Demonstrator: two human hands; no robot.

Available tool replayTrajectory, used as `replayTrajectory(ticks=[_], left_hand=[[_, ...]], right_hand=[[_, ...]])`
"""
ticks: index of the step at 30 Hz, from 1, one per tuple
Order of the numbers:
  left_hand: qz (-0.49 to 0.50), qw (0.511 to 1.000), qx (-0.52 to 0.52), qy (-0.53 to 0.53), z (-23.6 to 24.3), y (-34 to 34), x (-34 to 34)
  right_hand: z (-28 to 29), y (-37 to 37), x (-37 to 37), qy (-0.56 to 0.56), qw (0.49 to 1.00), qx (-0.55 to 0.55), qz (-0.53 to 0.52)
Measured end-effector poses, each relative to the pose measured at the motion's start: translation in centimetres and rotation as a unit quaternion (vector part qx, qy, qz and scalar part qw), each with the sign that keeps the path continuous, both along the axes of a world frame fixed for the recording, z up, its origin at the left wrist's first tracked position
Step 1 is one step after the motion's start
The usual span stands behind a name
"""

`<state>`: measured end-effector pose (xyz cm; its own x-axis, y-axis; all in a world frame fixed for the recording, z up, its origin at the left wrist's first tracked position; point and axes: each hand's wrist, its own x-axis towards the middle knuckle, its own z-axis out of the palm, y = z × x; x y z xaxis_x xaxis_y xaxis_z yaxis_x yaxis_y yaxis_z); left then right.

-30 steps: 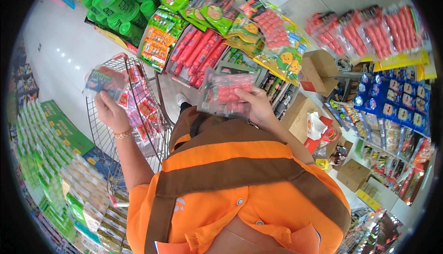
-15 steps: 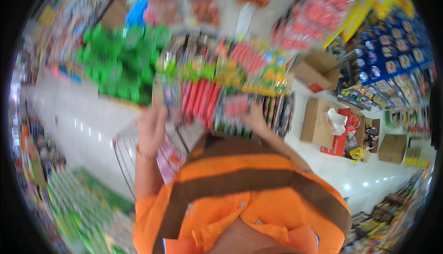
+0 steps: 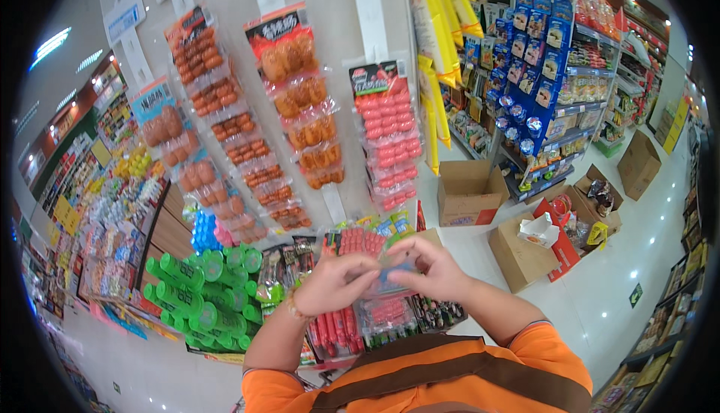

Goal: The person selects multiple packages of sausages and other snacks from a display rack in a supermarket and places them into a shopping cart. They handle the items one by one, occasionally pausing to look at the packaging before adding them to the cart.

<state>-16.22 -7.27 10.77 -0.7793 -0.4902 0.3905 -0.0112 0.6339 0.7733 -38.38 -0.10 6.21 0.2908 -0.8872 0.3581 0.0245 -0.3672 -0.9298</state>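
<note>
While shelves curve behind, left hand point(image 3: 337, 284) and right hand point(image 3: 431, 269) pinch a crinkly packet point(image 3: 390, 282).

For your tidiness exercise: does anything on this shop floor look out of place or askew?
Yes: several open cardboard boxes sit scattered on the aisle floor, flaps up, one tilted box showing crumpled white wrapping. The hanging sausage packs look orderly.

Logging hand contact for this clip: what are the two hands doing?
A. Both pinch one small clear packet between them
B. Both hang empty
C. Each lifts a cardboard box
A: the left hand and right hand meet on the small clear packet.
</note>
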Motion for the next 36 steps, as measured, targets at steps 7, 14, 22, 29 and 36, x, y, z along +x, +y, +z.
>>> replayTrajectory(ticks=[7,14,22,29,36], left_hand=[[0.078,0.997,-0.016,0.022,7.0,-4.2,-7.9],[0.240,0.905,-0.324,0.138,12.7,-13.1,-12.1],[0.200,0.967,0.089,0.127,18.5,-18.2,-13.7],[0.292,0.936,-0.044,0.189,17.1,-17.0,-13.9],[0.273,0.836,-0.384,0.281,11.2,-10.8,-14.6]], right_hand=[[7.9,-4.0,-4.1,-0.042,0.974,-0.156,-0.157],[13.5,-8.2,-10.0,0.059,0.935,-0.222,-0.271],[17.6,-14.6,-11.6,-0.035,0.958,-0.198,-0.207],[18.2,-14.6,-10.9,-0.070,0.953,-0.179,-0.236],[18.5,-12.8,-9.5,-0.042,0.857,-0.319,-0.403]])
